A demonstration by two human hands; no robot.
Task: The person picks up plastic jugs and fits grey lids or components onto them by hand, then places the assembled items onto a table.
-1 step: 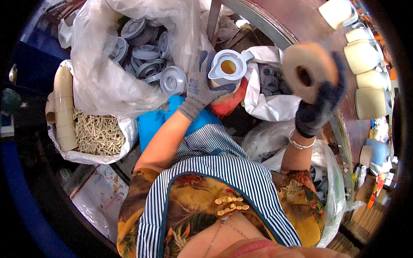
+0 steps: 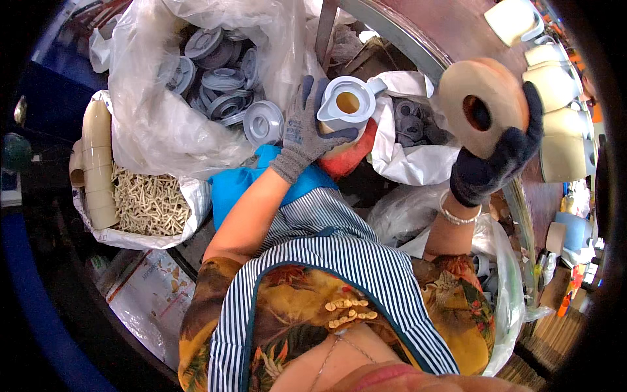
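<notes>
My left hand (image 2: 302, 134), in a grey knit glove, wraps the left side of a jug (image 2: 340, 121). Its fingers reach up along the jug's side and its thumb crosses the lower front. The jug has a pale blue-grey rim, spout and handle, a yellowish inside and no lid on. It stands upright by a red cloth-like piece (image 2: 351, 157). Raised to the right, my right hand (image 2: 499, 160), in a dark glove, grips a wide roll of tape (image 2: 480, 78) from below and its right side. The roll's flat face and dark core hole show.
A clear plastic bag (image 2: 147, 124) of grey round lids (image 2: 223, 80) lies at the far left. Nearer is a white sack (image 2: 134, 238) with small beige pins and a beige tube stack. Another white sack (image 2: 415, 163) holds dark grey parts. Cream jugs (image 2: 565, 140) line the table at right.
The roll of tape in my right hand has shifted slightly right and down and turned a little. My left hand and the jug stay put.
</notes>
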